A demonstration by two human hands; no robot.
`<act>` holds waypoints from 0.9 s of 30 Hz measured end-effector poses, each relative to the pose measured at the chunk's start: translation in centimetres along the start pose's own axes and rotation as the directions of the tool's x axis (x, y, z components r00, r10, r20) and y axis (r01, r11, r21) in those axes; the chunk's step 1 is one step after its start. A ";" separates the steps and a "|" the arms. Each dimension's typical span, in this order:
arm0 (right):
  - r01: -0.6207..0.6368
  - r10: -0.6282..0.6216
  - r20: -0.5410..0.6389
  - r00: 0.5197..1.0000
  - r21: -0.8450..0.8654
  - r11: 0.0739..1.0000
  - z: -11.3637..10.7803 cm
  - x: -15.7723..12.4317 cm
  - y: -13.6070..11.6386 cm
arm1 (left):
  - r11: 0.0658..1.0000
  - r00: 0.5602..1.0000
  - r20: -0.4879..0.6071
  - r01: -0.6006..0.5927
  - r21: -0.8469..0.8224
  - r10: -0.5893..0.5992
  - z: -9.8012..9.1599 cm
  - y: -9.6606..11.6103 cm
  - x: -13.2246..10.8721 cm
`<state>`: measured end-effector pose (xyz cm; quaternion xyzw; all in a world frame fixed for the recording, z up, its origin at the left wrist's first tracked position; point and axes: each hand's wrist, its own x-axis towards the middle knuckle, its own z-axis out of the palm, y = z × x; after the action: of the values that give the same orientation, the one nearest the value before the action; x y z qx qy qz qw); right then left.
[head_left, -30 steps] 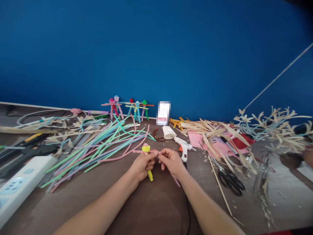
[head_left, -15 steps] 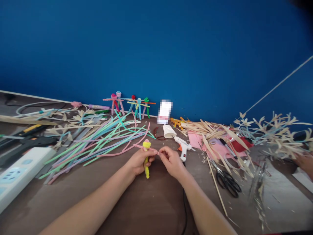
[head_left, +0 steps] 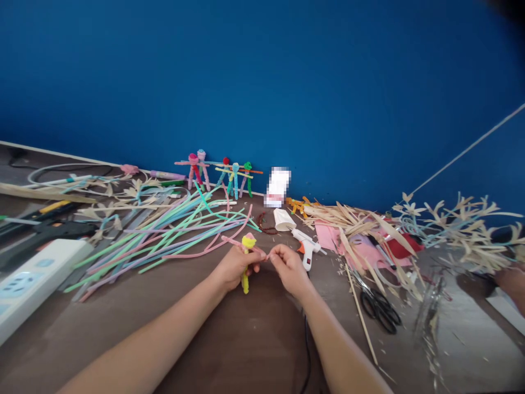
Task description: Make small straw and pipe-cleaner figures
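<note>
My left hand (head_left: pixel 233 267) is closed round a small yellow pipe-cleaner figure (head_left: pixel 246 243) with a pink top, held upright over the brown table (head_left: pixel 172 328). A pink pipe cleaner (head_left: pixel 232 241) crosses the figure just below its head. My right hand (head_left: pixel 289 268) pinches the right end of that pink pipe cleaner, close beside the left hand. Just behind my right hand lies a white glue gun (head_left: pixel 305 245) with an orange trigger.
A pile of pastel pipe cleaners (head_left: pixel 164 235) spreads to the left. Several finished figures (head_left: pixel 219 174) stand by the blue wall. Black scissors (head_left: pixel 379 306), straw strips (head_left: pixel 361 224) and pink paper lie right. A white power strip (head_left: pixel 28 279) sits far left. Another person's hand (head_left: pixel 511 282) shows at far right.
My hands have drifted slightly up and right in view with the figure. The yellow figure's lower end has swung from slanting right to hanging straight down.
</note>
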<state>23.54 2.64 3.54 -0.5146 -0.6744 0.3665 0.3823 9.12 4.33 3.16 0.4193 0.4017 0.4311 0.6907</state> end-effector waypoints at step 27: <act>0.304 -0.367 -0.117 0.923 -0.362 0.881 0.5 -0.7 -1.1 | 0.927 0.993 -0.121 -0.032 -0.374 -0.015 0.7 -0.9 0.0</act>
<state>22.78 1.66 4.25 -0.4787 -0.7681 0.1251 0.4065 10.01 3.95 2.59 0.2544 0.3515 0.5275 0.7304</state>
